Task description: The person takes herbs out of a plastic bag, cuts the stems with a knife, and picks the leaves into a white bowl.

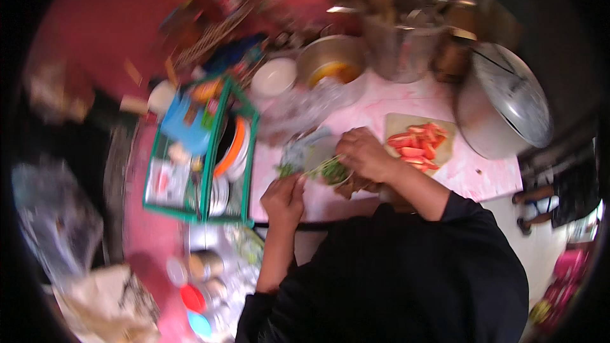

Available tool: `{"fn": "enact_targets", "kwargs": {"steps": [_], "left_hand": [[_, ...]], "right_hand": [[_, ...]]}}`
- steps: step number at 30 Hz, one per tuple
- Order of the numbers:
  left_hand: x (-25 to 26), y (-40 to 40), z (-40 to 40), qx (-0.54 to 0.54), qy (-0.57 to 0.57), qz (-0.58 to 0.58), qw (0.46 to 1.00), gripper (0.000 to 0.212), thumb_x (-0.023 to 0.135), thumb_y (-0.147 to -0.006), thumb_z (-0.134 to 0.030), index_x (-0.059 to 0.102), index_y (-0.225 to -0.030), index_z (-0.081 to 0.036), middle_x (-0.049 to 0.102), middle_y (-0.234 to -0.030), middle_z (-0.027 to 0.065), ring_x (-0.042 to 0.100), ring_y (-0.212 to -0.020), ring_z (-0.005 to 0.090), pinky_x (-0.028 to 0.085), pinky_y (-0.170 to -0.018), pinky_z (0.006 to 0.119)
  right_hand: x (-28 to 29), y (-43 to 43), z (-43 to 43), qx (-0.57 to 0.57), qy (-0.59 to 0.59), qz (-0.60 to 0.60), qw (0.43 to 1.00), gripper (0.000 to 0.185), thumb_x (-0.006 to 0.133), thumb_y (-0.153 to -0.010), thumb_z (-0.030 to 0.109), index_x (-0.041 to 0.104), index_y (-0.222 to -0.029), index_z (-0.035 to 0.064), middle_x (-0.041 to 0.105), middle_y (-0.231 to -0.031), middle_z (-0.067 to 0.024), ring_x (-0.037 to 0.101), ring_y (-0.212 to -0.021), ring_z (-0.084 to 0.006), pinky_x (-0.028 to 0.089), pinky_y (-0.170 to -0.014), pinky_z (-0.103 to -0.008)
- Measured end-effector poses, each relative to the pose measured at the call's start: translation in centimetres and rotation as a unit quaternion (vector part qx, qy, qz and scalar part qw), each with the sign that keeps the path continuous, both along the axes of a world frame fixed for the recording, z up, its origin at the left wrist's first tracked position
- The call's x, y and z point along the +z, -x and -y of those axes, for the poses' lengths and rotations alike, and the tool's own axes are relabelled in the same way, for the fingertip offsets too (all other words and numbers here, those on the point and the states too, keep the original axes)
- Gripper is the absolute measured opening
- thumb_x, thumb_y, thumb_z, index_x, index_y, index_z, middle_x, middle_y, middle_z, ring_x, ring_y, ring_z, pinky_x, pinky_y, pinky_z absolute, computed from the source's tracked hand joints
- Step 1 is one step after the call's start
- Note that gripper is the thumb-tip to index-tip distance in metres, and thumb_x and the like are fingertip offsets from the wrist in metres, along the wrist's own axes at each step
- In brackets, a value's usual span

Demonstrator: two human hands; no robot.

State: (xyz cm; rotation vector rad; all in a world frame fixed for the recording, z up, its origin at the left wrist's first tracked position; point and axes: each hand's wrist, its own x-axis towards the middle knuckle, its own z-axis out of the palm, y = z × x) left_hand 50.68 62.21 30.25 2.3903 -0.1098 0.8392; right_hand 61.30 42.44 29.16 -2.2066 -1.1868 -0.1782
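My left hand [284, 198] is closed on leafy green herbs [335, 172] near the table's front edge, with a few leaves poking out beyond its fingers. Thin stems stretch from it to my right hand [364, 152], whose fingers pinch the herbs higher up. Beneath the right hand, brown crumpled material, too blurred to name, lies against the herbs. Red cut pieces, seemingly tomato [419, 146], rest on a pale cutting board [446, 156] to the right of that hand. Behind the herbs lies a clear plastic bag [305, 109].
A green-framed rack [253, 152] with dishes stands at the left of the pink table [495, 178]. Along the back are a white bowl [274, 77], a pot with orange contents [331, 59] and a clear container [402, 55]. A large lidded metal pot [495, 105] is at right. A person's legs [538, 195] show beyond.
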Motion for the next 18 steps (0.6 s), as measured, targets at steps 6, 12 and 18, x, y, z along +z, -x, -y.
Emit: {"fn": "enact_targets", "kwargs": {"steps": [6,12,18], "left_hand": [[-1.0,2.8,0.4,0.075,0.179,-0.105,0.975,0.013,0.063,-0.079,-0.011,0.064,-0.085,0.000,0.062,-0.069,0.0101,0.059,-0.055,0.0139,0.045,-0.051,0.025],[-1.0,2.9,1.4,0.090,0.199,-0.150,0.964,0.012,0.061,-0.080,-0.011,0.064,-0.085,0.000,0.059,-0.064,0.0083,0.057,-0.053,0.0122,0.043,-0.048,0.025],[-2.0,2.3,1.5,0.092,0.355,-0.191,0.910,0.009,0.063,-0.077,-0.011,0.065,-0.081,-0.003,0.057,-0.059,0.0085,0.058,-0.053,0.0205,0.044,-0.050,0.029]], "right_hand": [[-2.5,-1.9,-2.3,0.107,-0.103,-0.301,0.942,0.011,0.053,-0.079,0.014,0.053,-0.085,0.0054,0.055,-0.084,-0.0124,0.052,-0.084,-0.0307,0.037,-0.075,-0.0375],[-1.6,-5.2,-4.8,0.135,-0.068,-0.083,0.985,0.011,0.054,-0.070,0.008,0.050,-0.079,0.0039,0.052,-0.078,-0.0115,0.052,-0.078,-0.0295,0.038,-0.069,-0.0341],[-2.5,-7.8,-4.2,0.163,-0.152,-0.494,0.840,0.009,0.052,-0.079,0.010,0.054,-0.077,0.0014,0.052,-0.074,-0.0033,0.047,-0.070,-0.0137,0.037,-0.065,-0.0233]]}}
